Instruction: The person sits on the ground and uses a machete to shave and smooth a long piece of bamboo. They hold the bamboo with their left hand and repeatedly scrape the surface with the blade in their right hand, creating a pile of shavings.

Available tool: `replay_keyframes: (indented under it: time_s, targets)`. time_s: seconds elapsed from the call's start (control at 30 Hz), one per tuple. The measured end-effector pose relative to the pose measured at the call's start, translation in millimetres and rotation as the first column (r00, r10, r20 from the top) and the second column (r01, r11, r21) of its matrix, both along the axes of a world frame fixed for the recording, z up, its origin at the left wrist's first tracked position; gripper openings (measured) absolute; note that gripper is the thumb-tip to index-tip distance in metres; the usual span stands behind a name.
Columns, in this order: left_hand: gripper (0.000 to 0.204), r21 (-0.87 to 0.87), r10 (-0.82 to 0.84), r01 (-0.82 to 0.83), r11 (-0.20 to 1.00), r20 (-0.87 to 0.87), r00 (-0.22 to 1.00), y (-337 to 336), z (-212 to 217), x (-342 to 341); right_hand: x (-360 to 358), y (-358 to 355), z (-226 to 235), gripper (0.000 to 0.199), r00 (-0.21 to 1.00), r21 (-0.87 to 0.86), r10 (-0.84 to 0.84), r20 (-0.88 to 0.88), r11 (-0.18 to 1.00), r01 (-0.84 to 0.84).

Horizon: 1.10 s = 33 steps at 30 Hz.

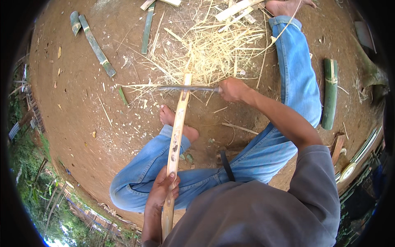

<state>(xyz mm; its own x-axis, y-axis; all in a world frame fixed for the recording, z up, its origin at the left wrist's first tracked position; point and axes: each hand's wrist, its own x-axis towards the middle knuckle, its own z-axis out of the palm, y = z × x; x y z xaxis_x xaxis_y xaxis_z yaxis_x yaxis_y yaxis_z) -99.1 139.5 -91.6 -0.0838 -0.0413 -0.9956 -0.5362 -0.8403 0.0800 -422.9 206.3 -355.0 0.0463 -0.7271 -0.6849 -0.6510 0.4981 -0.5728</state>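
Note:
A long split bamboo strip (177,127), pale on its inner face with dark marks near the middle, runs from beside my body out over the ground. My left hand (163,187) is wrapped round its near part, above my bent left leg. In my right hand (233,89) is the handle of a long, thin-bladed knife (189,88). The blade lies crosswise on the strip near its far end and points left. Pale shavings (218,53) are heaped on the ground just past that end.
Green bamboo pieces lie about: a long one (98,49) at the far left, a thin one (147,31) near the shavings, and a thick one (330,94) at right. Pale split pieces (234,10) rest at the far edge. My bare feet and jeans flank the brown dirt ground (82,123).

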Motion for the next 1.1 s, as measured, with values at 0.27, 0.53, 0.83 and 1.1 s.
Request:
replay_keyframes:
  time_s: [0.27,0.53,0.83,1.1]
  targets:
    - [0.017,-0.039,-0.116,0.117,0.992,0.018,0.993,3,-2,-2,4,3,13,0.024,0.999,-0.005,0.035,0.027,0.999,-0.035]
    - [0.012,-0.179,-0.39,0.397,0.9,0.071,0.918,15,-7,-6,-5,-6,-7,0.022,0.996,-0.005,-0.019,-0.09,1.0,0.019]
    - [0.023,0.017,0.118,-0.118,0.993,-0.006,0.993,-3,1,1,19,6,17,0.028,0.998,0.048,-0.064,0.011,0.997,0.063]
    - [0.025,0.04,0.166,-0.164,0.986,-0.071,0.984,-7,-8,11,35,7,31,0.026,1.0,-0.031,0.001,-0.002,1.0,-0.001]
